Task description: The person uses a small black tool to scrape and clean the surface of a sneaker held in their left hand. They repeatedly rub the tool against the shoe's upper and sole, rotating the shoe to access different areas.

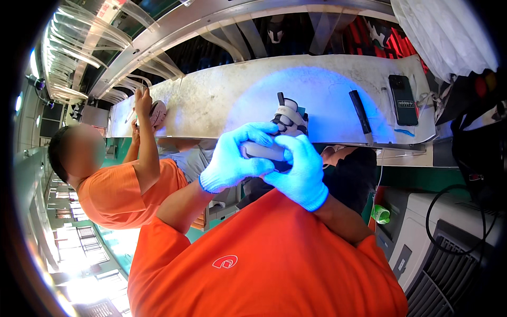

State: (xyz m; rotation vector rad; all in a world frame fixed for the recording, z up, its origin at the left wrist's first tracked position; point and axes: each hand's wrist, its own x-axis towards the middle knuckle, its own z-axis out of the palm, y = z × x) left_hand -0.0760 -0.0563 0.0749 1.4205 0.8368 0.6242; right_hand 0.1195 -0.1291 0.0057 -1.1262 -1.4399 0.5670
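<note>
Both gloved hands, left hand (232,161) and right hand (298,171), have fingers wrapped around a grey shoe (264,152) held above the tabletop (211,100); slick gloves could let it twist loose.

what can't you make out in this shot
Head view:
- Shoe: mostly hidden behind the gloved left hand and right hand.
- What the co-worker's hand holds: too small and far off to tell.
- White machine: cut off by the dark fisheye rim.
</note>
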